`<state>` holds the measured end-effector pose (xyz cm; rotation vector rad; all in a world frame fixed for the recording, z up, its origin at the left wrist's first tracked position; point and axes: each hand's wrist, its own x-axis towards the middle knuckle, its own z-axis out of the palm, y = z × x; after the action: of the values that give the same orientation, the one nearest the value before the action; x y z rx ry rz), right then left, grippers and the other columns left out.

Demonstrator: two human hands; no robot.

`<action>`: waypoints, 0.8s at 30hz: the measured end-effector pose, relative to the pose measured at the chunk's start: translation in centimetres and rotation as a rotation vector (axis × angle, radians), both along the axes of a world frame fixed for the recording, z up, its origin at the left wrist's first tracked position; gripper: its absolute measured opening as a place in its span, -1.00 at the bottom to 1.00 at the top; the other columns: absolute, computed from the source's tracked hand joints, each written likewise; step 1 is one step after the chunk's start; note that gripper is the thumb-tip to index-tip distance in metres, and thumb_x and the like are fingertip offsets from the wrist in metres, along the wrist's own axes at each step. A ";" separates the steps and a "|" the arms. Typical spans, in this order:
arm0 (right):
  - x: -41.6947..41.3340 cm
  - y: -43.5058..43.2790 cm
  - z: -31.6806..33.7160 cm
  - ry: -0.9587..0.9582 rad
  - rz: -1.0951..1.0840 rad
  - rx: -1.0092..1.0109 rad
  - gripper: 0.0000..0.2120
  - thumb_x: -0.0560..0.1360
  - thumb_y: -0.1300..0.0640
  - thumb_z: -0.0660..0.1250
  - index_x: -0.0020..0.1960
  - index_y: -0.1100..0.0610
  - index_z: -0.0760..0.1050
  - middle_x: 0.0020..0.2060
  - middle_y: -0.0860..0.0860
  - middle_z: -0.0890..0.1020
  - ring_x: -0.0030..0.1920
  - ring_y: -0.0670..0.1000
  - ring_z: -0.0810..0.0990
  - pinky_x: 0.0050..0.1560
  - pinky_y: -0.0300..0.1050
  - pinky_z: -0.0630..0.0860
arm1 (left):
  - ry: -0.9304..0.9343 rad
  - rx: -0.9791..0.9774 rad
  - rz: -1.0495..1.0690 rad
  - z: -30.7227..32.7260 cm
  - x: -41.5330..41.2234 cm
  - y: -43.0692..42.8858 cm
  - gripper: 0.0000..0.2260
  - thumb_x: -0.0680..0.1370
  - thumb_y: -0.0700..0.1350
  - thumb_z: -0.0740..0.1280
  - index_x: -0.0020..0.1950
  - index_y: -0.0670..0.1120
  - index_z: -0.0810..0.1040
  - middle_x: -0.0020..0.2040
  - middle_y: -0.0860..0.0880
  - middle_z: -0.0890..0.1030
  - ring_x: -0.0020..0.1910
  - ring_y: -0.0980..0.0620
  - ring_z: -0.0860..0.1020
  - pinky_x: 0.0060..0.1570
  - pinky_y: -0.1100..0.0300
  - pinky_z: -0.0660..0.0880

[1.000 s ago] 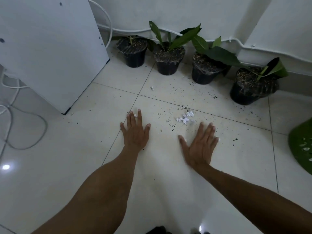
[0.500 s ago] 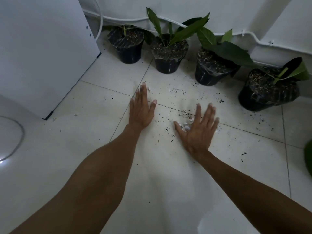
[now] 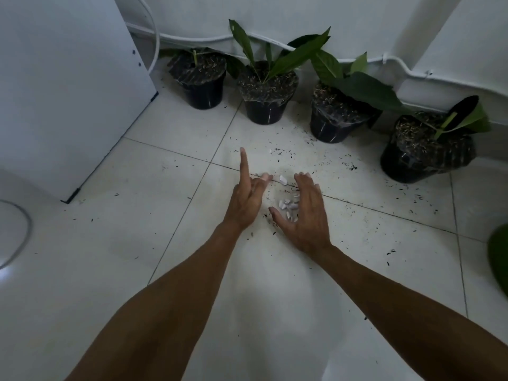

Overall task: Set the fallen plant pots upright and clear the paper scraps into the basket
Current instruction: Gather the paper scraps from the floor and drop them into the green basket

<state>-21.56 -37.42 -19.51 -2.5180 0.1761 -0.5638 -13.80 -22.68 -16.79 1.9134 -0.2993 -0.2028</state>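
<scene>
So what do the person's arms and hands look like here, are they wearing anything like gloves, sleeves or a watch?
Both forearms are bare as far as the picture shows: no sleeve reaches into view. The left hand and the right hand have no gloves. No watch, bracelet or ring can be seen on either wrist or on the fingers that show, though the light is dim. Nothing is marked or taped on the arms.
</scene>
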 end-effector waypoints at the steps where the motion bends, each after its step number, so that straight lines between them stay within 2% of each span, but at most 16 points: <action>1: -0.2 0.0 0.1 0.034 -0.049 -0.045 -0.10 0.45 -0.39 0.27 0.57 0.10 0.10 0.56 0.08 0.20 0.59 -0.03 0.04 0.57 0.09 0.06 | 0.037 -0.031 0.047 0.3 -0.1 0.2 -0.38 0.67 0.17 0.07 0.59 0.21 -0.25 0.20 -0.11 0.66 0.11 0.06 0.61 0.09 0.59 0.37; 2: -0.5 0.0 0.2 0.082 -0.095 -0.066 -0.06 0.43 -0.45 0.24 0.58 0.08 0.05 0.58 0.08 0.16 0.59 0.02 0.02 0.58 0.09 0.02 | 0.055 -0.042 0.094 0.7 -0.2 0.5 -0.39 0.67 0.16 0.06 0.60 0.20 -0.24 0.33 -0.11 0.60 0.24 0.03 0.58 0.24 0.44 0.37; 4: -1.0 -0.1 0.2 0.186 -0.120 -0.034 0.02 0.38 -0.53 0.18 0.59 0.04 -0.05 0.60 0.10 0.07 0.60 0.08 -0.03 0.57 0.10 0.00 | -0.037 0.048 0.209 1.0 -0.3 1.4 -0.44 0.69 0.06 0.07 0.63 0.14 -0.14 0.45 -0.13 0.48 0.33 -0.10 0.54 0.36 0.07 0.42; 5: -1.1 -0.2 0.2 0.230 -0.094 -0.015 0.05 0.35 -0.56 0.15 0.60 0.03 -0.08 0.60 0.10 0.04 0.60 0.09 -0.04 0.57 0.11 0.01 | -0.143 0.160 0.277 0.8 -0.3 2.1 -0.45 0.69 -0.05 0.09 0.64 0.07 -0.07 0.47 -0.12 0.46 0.36 -0.13 0.51 0.40 -0.07 0.40; 7: -0.8 -0.3 0.2 0.285 -0.010 -0.024 0.07 0.34 -0.59 0.11 0.60 0.02 -0.11 0.61 0.11 0.00 0.60 0.09 -0.06 0.57 0.14 0.03 | -0.288 0.483 0.367 -0.1 -0.3 4.2 -0.42 0.62 -0.25 0.12 0.63 -0.05 0.07 0.50 -0.13 0.41 0.52 -0.15 0.32 0.50 -0.23 0.21; 9: 0.0 -0.2 0.4 0.296 0.073 -0.044 0.05 0.34 -0.59 0.12 0.59 0.01 -0.09 0.60 0.12 0.00 0.60 0.07 -0.06 0.57 0.11 0.02 | -0.251 0.770 0.370 -1.4 -0.6 6.5 -0.42 0.62 -0.23 0.11 0.63 -0.05 0.07 0.58 -0.13 0.27 0.60 -0.15 0.12 0.54 -0.23 0.05; 10: 0.5 0.0 0.6 0.300 0.106 -0.041 0.05 0.34 -0.58 0.14 0.59 0.00 -0.08 0.60 0.11 0.01 0.60 0.05 -0.06 0.58 0.08 0.00 | -0.200 0.844 0.383 -1.9 -0.9 7.4 -0.46 0.65 -0.17 0.08 0.64 -0.03 0.06 0.61 -0.12 0.21 0.62 -0.15 0.06 0.55 -0.24 0.02; 12: 1.9 0.8 1.0 0.322 0.154 -0.034 0.02 0.35 -0.57 0.14 0.59 -0.01 -0.03 0.60 0.10 0.04 0.60 0.04 -0.04 0.58 0.05 -0.01 | -0.122 0.890 0.432 -2.4 -1.2 8.3 -0.52 0.69 -0.05 0.00 0.63 -0.01 0.10 0.63 -0.09 0.14 0.62 -0.13 0.02 0.54 -0.26 -0.01; 15: 3.9 2.6 1.2 0.294 0.204 0.011 -0.10 0.39 -0.50 0.20 0.55 -0.02 0.13 0.57 0.07 0.19 0.58 0.05 0.08 0.57 0.07 0.08 | -0.130 0.931 0.429 -2.3 -0.9 8.3 -0.52 0.68 -0.02 0.00 0.63 0.02 0.11 0.64 -0.08 0.11 0.63 -0.09 0.03 0.54 -0.25 -0.01; 18: 5.4 4.9 1.0 0.245 0.262 0.021 -0.31 0.49 -0.33 0.25 0.49 0.03 0.32 0.50 0.09 0.33 0.54 0.07 0.20 0.56 0.08 0.11 | -0.140 0.938 0.414 -2.0 -0.6 8.4 -0.51 0.67 -0.01 0.02 0.62 0.04 0.11 0.64 -0.07 0.11 0.62 -0.08 0.04 0.54 -0.24 0.00; 20: 5.9 6.0 0.7 0.194 0.307 -0.007 -0.51 0.54 -0.16 0.32 0.37 0.09 0.49 0.42 0.12 0.46 0.49 0.12 0.32 0.52 0.12 0.19 | -0.140 0.927 0.427 -1.9 -0.7 8.5 -0.51 0.67 -0.02 0.04 0.62 0.04 0.13 0.64 -0.07 0.12 0.62 -0.08 0.05 0.53 -0.25 0.00; 22: 5.9 6.4 0.4 0.074 0.313 -0.043 -0.73 0.55 0.07 0.37 0.17 0.19 0.62 0.25 0.17 0.60 0.36 0.18 0.49 0.37 0.14 0.41 | -0.146 0.928 0.428 -1.9 -0.7 8.4 -0.51 0.67 -0.02 0.04 0.62 0.03 0.14 0.63 -0.07 0.13 0.62 -0.08 0.06 0.53 -0.25 0.01; 24: 5.4 6.1 0.4 -0.020 0.244 -0.056 -0.88 0.51 0.23 0.39 0.00 0.25 0.66 0.06 0.15 0.68 0.16 0.18 0.61 0.10 0.09 0.59 | -0.149 0.929 0.426 -1.8 -0.7 8.3 -0.51 0.66 -0.02 0.04 0.62 0.02 0.14 0.63 -0.08 0.13 0.62 -0.09 0.06 0.53 -0.26 0.02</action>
<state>-16.16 -31.29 -19.10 -2.5378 -0.1552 -0.4996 -14.47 -14.36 -18.62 2.8610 0.1540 0.1191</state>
